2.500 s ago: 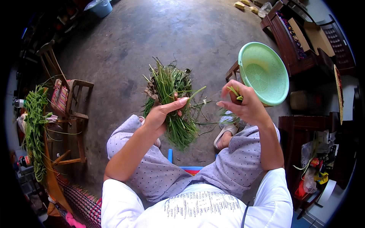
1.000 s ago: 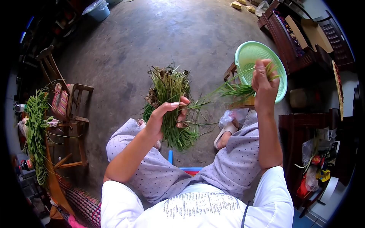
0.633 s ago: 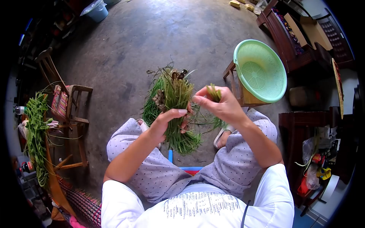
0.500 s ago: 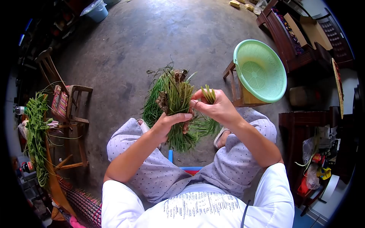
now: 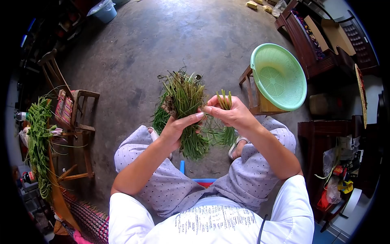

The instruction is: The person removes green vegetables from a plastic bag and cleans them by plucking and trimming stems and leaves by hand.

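Observation:
A thick bundle of thin green stems (image 5: 185,95), with brown, dry bits among its upper ends, is gripped in my left hand (image 5: 178,128). Its leafy ends hang below the thumb. Beside it, my right hand (image 5: 231,114) holds a smaller bunch of green stems (image 5: 224,99), their cut-looking ends pointing up and the leafy part trailing beneath the palm. The right thumb and index finger pinch at the bundle's right edge, close to the left thumb tip; what lies between them is too small to make out. More long greens (image 5: 159,116) lie on the floor behind the left hand.
A green plastic colander (image 5: 298,87) rests on a wooden stool (image 5: 266,106) to the right. Leafy greens (image 5: 38,142) lie on a wooden bench at left, near a wooden chair (image 5: 77,95). A blue bucket (image 5: 106,14) stands far left; dark wooden furniture (image 5: 321,63) lines the right.
The bundle in my left hand has turned slightly, showing more stem ends at the top. My right hand stays close to it with its small bunch, shifted very little.

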{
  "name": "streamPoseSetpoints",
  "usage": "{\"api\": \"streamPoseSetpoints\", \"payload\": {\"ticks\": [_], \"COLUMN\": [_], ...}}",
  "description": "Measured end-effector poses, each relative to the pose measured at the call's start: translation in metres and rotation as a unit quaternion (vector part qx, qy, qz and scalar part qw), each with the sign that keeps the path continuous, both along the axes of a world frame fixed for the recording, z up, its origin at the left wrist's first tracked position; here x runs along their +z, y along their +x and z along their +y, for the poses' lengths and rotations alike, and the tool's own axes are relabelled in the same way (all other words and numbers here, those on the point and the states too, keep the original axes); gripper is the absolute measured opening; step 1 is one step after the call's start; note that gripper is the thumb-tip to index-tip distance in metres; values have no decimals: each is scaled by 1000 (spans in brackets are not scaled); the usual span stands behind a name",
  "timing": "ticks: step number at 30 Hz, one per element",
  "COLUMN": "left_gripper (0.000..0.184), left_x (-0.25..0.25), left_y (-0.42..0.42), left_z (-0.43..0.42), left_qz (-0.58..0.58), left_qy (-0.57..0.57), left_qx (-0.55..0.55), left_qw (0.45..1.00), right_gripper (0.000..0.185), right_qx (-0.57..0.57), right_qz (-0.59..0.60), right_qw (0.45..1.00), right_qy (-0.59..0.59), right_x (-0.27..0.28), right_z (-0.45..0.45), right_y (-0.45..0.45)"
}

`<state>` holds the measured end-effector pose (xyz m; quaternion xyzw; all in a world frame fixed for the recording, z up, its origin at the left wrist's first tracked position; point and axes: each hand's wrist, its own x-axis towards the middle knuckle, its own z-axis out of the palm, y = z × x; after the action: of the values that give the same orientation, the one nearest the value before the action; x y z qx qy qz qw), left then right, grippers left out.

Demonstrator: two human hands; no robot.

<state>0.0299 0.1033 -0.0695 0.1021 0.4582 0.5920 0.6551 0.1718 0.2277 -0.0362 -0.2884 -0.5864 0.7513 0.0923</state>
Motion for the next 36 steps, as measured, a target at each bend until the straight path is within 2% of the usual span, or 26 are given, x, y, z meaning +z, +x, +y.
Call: {"api": "streamPoseSetpoints", "payload": {"ticks": [2,6,10,12,14,16,18,21,28,30,32,34,36], "left_gripper": [21,15,20,21,22,18,21,23,21,20,19,18,17], "left_x": [3,-9,-17,-18,-19,5,1,-2,0,0,-2,-1,0], "left_y": [1,-12,-26,-25,-23,-10,-5,-3,-1,-1,-2,-3,-2], "left_z": [1,5,3,3,2,3,3,2,2,2,1,1,1], "left_qz": [7,9,41,55,80,104,109,143,135,153,162,171,199], "left_qy": [-17,-72,-111,-92,-57,-34,12,20,28,38,49,60,43], "left_qx": [23,124,137,115,71,50,17,-13,4,7,13,19,31], "left_qw": [1000,990,983,988,993,993,994,989,990,987,986,983,979], "right_gripper": [17,13,13,12,11,12,12,12,14,19,22,21,22], "right_qx": [10,-66,-69,-94,-87,-51,-46,-13,2,-7,12,50,39], "right_qz": [-30,63,126,82,68,31,29,32,51,12,-5,-65,-72], "right_qw": [998,986,982,992,994,998,998,999,995,990,990,966,966], "right_qy": [-52,-138,-120,-17,-5,11,10,42,83,143,143,245,244], "right_x": [1,9,18,21,15,13,5,0,-12,-7,-8,-4,-2], "right_z": [5,24,40,39,37,29,22,17,8,3,0,-2,-2], "right_y": [4,13,25,25,25,18,13,9,3,1,3,2,3]}}
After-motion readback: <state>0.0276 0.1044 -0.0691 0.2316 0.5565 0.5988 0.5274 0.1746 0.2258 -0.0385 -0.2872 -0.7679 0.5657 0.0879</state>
